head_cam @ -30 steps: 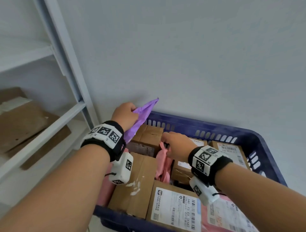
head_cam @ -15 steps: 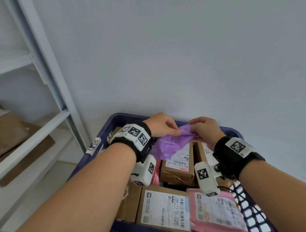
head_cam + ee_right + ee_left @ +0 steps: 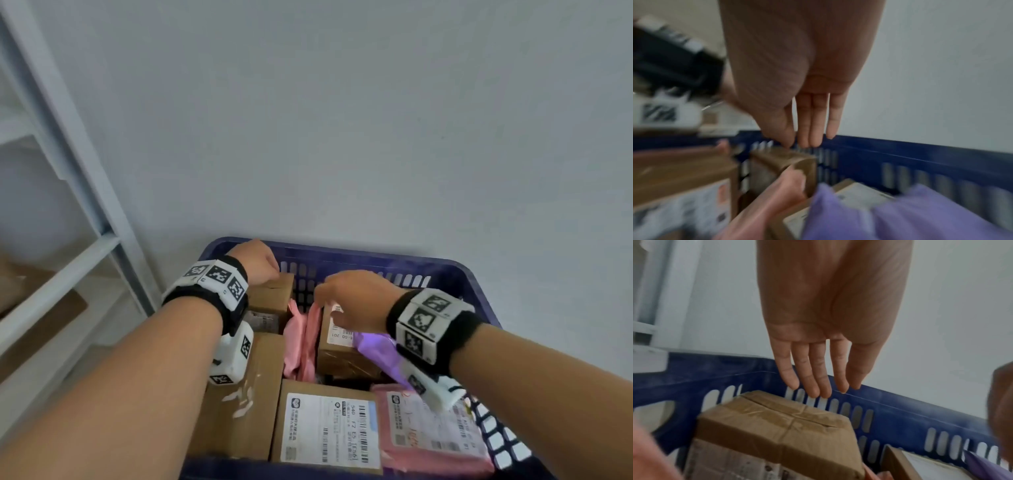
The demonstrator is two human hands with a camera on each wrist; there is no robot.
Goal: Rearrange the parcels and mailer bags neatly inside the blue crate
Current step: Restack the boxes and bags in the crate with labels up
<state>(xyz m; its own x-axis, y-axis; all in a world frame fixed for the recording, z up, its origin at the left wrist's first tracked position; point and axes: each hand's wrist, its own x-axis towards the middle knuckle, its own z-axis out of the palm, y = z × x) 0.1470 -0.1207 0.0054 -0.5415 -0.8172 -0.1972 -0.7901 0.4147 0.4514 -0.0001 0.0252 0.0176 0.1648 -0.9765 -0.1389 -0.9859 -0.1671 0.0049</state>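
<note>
Your left hand (image 3: 830, 318) hangs flat, fingers (image 3: 803, 369) straight, over the taped brown box (image 3: 781, 426) beside the blue crate (image 3: 900, 415) wall.

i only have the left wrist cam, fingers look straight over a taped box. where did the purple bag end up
Observer: On the head view the purple mailer bag lies in the blue crate, draped over a labelled box under the right wrist.
Operator: is the right hand holding it
Observer: No. The right wrist view shows the right hand with straight fingers, holding nothing, above the purple bag.
Operator: what sits between my taped box and that labelled one
Observer: A pink mailer bag is wedged upright between the taped box and the labelled box.
Operator: left hand touching anything?
Observer: From the head view the left hand sits at the taped box's far top edge; contact is unclear.
</note>
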